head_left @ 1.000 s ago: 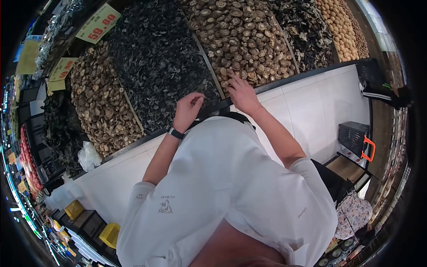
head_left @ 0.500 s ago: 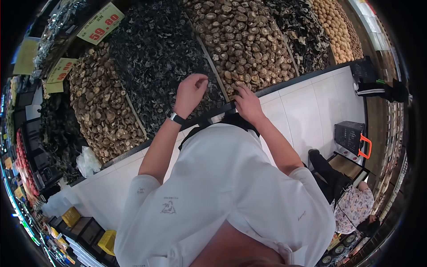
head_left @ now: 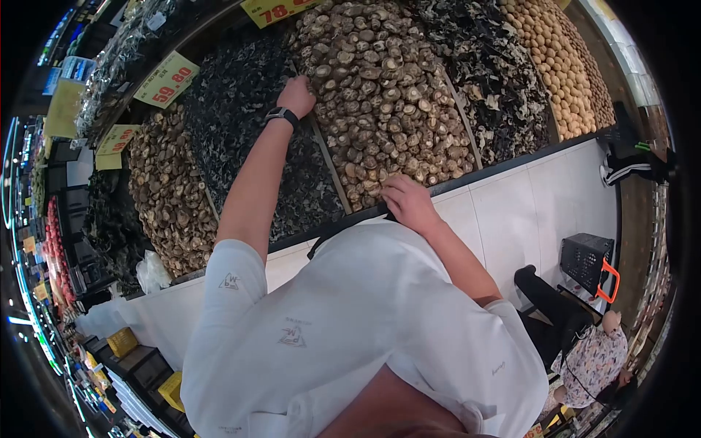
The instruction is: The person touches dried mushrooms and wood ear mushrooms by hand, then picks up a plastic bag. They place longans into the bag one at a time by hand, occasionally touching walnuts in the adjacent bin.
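My left hand (head_left: 297,95) reaches far over the bin of black dried fungus (head_left: 248,117), at the divider (head_left: 332,164) beside the dried shiitake mushrooms (head_left: 394,102). Its fingers are curled towards the mushrooms, and whatever lies in them is hidden. My right hand (head_left: 410,204) is low at the front edge of the mushroom bin. Bent inward, its fingers touch or hover just over the nearest mushrooms; I cannot make out anything held in them. A dark band with a pale face circles my left wrist.
A black rim (head_left: 511,162) runs along the bins' front. Price signs (head_left: 166,79) stand at the back left. More mushrooms (head_left: 171,197) lie left, round tan goods (head_left: 562,80) right. A clear plastic bag (head_left: 152,271) hangs at the front left. A person (head_left: 591,358) and a black basket (head_left: 586,259) are right.
My left hand has moved forward from near the front edge to the far part of the divider. My right hand stays at the front edge, fingers still bent. The view has shifted slightly.
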Available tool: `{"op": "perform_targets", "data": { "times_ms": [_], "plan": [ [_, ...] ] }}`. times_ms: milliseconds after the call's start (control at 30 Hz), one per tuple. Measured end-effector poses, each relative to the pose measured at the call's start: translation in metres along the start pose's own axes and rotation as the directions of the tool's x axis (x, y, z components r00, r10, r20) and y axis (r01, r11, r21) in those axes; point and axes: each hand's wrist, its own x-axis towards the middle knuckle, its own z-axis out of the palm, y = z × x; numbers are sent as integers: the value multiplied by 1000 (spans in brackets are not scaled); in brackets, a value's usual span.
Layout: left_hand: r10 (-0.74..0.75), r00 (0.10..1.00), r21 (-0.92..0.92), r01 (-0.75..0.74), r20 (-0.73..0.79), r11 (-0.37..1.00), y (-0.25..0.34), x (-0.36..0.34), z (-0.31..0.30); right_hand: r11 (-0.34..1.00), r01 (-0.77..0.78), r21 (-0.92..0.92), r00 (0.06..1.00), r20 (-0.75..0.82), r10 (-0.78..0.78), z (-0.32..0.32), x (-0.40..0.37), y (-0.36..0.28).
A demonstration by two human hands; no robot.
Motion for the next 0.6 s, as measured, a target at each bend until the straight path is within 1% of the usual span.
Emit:
{"op": "perform_targets", "data": {
  "times_ms": [33,67,133,167,267,300,433,533,600],
  "plan": [
    [3,1000,28,-3,-3,1000,-2,9,8,999,38,-3,999,-21,-38,-9,2,9],
    [5,1000,34,-4,-4,999,-5,18,15,999,38,0,999,-27,-38,-18,3,20],
    [-89,993,108,81,76,991,6,22,12,996,82,16,997,8,-82,-35,5,39],
    [-105,989,89,96,101,991,8,21,8,996,89,19,996,7,-89,-43,7,48],
    [-123,990,80,117,67,990,4,24,12,994,112,6,993,35,-113,-63,12,68],
    [-95,995,28,94,23,995,0,24,13,992,126,9,991,36,-126,-69,15,73],
    [-97,995,25,98,-30,995,-11,26,9,987,157,21,987,25,-157,-75,22,88],
    [-64,994,-13,63,-92,998,-13,26,-9,982,187,16,982,-1,-187,-75,29,87],
    [-60,991,-199,35,-118,979,-10,31,-26,984,178,23,984,-15,-177,-72,33,82]
  ]
}}
